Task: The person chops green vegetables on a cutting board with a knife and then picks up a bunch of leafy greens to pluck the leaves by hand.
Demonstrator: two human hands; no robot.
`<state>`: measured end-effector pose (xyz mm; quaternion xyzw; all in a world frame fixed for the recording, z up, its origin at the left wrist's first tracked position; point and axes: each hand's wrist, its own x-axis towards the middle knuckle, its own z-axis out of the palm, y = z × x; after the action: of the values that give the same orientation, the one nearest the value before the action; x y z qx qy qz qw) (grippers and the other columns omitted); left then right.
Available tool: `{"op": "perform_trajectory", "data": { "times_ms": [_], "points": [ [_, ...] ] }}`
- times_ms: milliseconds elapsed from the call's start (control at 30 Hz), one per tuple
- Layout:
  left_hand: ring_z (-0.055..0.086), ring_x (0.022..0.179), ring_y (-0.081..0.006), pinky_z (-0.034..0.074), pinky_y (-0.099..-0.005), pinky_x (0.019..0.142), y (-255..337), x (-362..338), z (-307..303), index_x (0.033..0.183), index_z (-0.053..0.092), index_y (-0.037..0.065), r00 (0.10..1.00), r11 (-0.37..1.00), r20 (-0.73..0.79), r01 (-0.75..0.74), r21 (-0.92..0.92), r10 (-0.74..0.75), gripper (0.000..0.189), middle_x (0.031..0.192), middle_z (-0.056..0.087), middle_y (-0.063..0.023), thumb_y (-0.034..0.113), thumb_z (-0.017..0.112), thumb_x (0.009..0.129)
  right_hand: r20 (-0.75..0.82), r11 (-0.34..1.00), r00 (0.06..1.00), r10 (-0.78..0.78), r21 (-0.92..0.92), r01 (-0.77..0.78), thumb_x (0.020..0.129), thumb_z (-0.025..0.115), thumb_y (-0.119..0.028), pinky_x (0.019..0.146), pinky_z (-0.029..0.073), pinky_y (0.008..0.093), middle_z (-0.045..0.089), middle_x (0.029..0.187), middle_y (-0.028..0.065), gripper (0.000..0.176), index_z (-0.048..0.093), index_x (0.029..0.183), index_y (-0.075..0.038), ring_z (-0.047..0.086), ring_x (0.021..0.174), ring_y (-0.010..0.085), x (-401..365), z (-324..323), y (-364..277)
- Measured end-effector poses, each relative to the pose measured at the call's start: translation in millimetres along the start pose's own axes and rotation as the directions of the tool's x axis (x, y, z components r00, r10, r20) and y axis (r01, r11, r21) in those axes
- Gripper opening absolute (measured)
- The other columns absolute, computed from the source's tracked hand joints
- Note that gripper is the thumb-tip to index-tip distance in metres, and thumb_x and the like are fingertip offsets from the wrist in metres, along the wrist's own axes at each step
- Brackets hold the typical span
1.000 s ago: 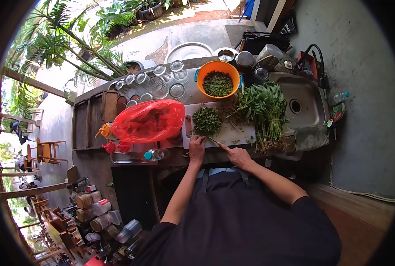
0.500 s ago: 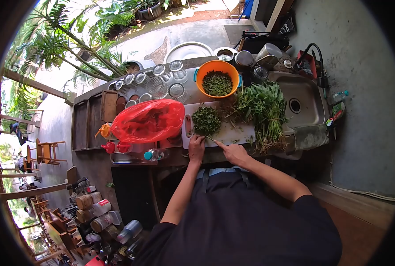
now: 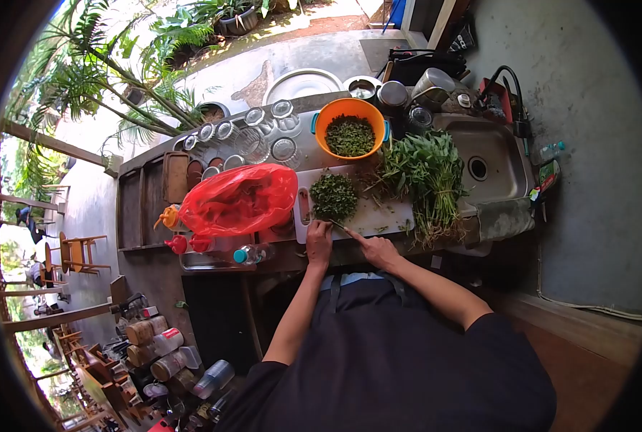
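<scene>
My left hand (image 3: 319, 246) is closed at the near edge of a white cutting board (image 3: 386, 217), its fingertips pinching leafy greens beside a chopped green pile (image 3: 335, 197). My right hand (image 3: 379, 251) is closed around a small knife (image 3: 345, 227), its index finger stretched along it toward the left fingertips. The knife is thin and partly hidden by the fingers. On the board's right end lies a large bunch of leafy greens (image 3: 429, 173), roots toward me. Behind the board stands an orange colander (image 3: 322, 128) holding cut leaves.
A red plastic bag (image 3: 242, 198) sits left of the board, with a clear bottle (image 3: 255, 253) in front. Glass jars (image 3: 285, 119) stand at the back left. To the right is a metal sink (image 3: 504, 155), a cloth (image 3: 507, 221) draped on its front edge.
The view has shifted slightly. My hands stay close together at the board's near edge, with only a slight movement of the right hand toward the left.
</scene>
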<state>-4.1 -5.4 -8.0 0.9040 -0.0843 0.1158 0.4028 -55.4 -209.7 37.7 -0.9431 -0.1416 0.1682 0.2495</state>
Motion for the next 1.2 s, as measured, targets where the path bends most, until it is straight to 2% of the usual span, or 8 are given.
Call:
{"op": "perform_trajectory", "data": {
  "times_ms": [67, 267, 367, 767, 867, 1000, 1100, 1200],
  "points": [
    [0.064, 0.084, -0.0335, 0.05, -0.0412, 0.074, 0.0, 1.0, -0.7, 0.092, 0.07, 0.001, 1.0, 1.0, -0.001, 0.012, -0.013, -0.012, 0.008, 0.087, 0.063, -0.0143, 0.005, 0.069, 0.085, 0.061, 0.999, 0.997, 0.037, -0.009, -0.036, 0.093, 0.048, -0.014, 0.069, 0.054, 0.0564, 0.066, 0.076, 0.0237, 0.075, 0.018, 0.156, -0.043, 0.066, 0.069, 0.0439, -3.4, -7.9, -3.4],
    [0.065, 0.083, -0.0328, 0.05, -0.0411, 0.075, 1.9, 2.1, -2.9, 0.091, 0.072, 0.002, 0.995, 0.995, 0.026, 0.096, -0.022, -0.095, 0.009, 0.089, 0.065, -0.0141, 0.009, 0.071, 0.085, 0.128, 0.995, 0.988, 0.083, -0.069, -0.075, 0.095, 0.048, -0.017, 0.069, 0.054, 0.0554, 0.065, 0.074, 0.0224, 0.073, 0.017, 0.156, -0.043, 0.066, 0.07, 0.0433, -15.3, -22.0, -0.9],
    [0.065, 0.084, -0.0322, 0.051, -0.0407, 0.076, 6.1, 4.7, -4.8, 0.09, 0.073, 0.002, 0.998, 0.998, 0.017, 0.058, 0.017, -0.058, 0.01, 0.09, 0.066, -0.0138, 0.01, 0.072, 0.085, 0.09, 0.994, 0.993, 0.071, -0.087, -0.063, 0.097, 0.048, -0.02, 0.062, 0.053, 0.0545, 0.062, 0.067, 0.022, 0.071, 0.015, 0.157, -0.041, 0.063, 0.061, 0.0423, -15.0, -23.0, 1.8],
    [0.065, 0.085, -0.0326, 0.051, -0.0415, 0.076, -4.0, 1.8, -1.0, 0.089, 0.072, 0.002, 0.999, 0.999, 0.029, 0.043, -0.008, -0.043, 0.008, 0.088, 0.065, -0.0136, 0.007, 0.071, 0.084, 0.107, 0.991, 0.992, 0.059, -0.124, -0.046, 0.095, 0.049, -0.018, 0.069, 0.053, 0.0554, 0.065, 0.073, 0.0206, 0.069, 0.023, 0.156, -0.037, 0.065, 0.068, 0.042, -2.9, -33.1, -23.5],
    [0.065, 0.085, -0.0329, 0.051, -0.0422, 0.075, -7.2, 1.7, -0.3, 0.089, 0.071, 0.002, 0.999, 0.999, 0.032, 0.041, -0.017, -0.041, 0.007, 0.087, 0.065, -0.0132, 0.007, 0.071, 0.084, 0.09, 0.996, 0.994, 0.062, -0.076, -0.055, 0.095, 0.048, -0.017, 0.069, 0.054, 0.0551, 0.066, 0.074, 0.0208, 0.068, 0.025, 0.156, -0.036, 0.066, 0.068, 0.0419, 0.4, -31.4, -27.7],
    [0.065, 0.085, -0.0332, 0.051, -0.0423, 0.075, -3.9, 2.5, -4.9, 0.088, 0.071, 0.003, 1.0, 1.0, 0.026, 0.003, -0.005, -0.003, 0.006, 0.087, 0.066, -0.0128, 0.007, 0.07, 0.083, 0.063, 0.992, 0.996, 0.063, -0.11, -0.056, 0.094, 0.048, -0.015, 0.067, 0.054, 0.0548, 0.066, 0.075, 0.0217, 0.071, 0.022, 0.157, -0.035, 0.066, 0.068, 0.0419, -1.2, -18.1, -25.8],
    [0.065, 0.087, -0.0328, 0.052, -0.0418, 0.077, -3.6, 2.4, -7.1, 0.089, 0.072, 0.003, 0.999, 1.0, 0.052, -0.001, 0.031, 0.0, 0.007, 0.089, 0.066, -0.0131, 0.007, 0.07, 0.083, 0.081, 0.998, 0.996, 0.041, -0.059, -0.036, 0.092, 0.048, -0.013, 0.066, 0.053, 0.0548, 0.066, 0.075, 0.0228, 0.076, 0.018, 0.157, -0.038, 0.066, 0.068, 0.0422, 1.8, -8.7, -13.2],
    [0.066, 0.088, -0.0324, 0.052, -0.0412, 0.078, -4.1, 1.8, -7.4, 0.091, 0.073, 0.003, 0.997, 0.999, 0.071, -0.022, 0.028, 0.02, 0.009, 0.091, 0.066, -0.0134, 0.007, 0.07, 0.083, 0.113, 0.997, 0.991, 0.074, -0.019, -0.073, 0.09, 0.046, -0.009, 0.071, 0.055, 0.0558, 0.066, 0.079, 0.0243, 0.081, 0.014, 0.156, -0.043, 0.066, 0.073, 0.0446, 3.5, -4.4, -7.1]
  ]
}}
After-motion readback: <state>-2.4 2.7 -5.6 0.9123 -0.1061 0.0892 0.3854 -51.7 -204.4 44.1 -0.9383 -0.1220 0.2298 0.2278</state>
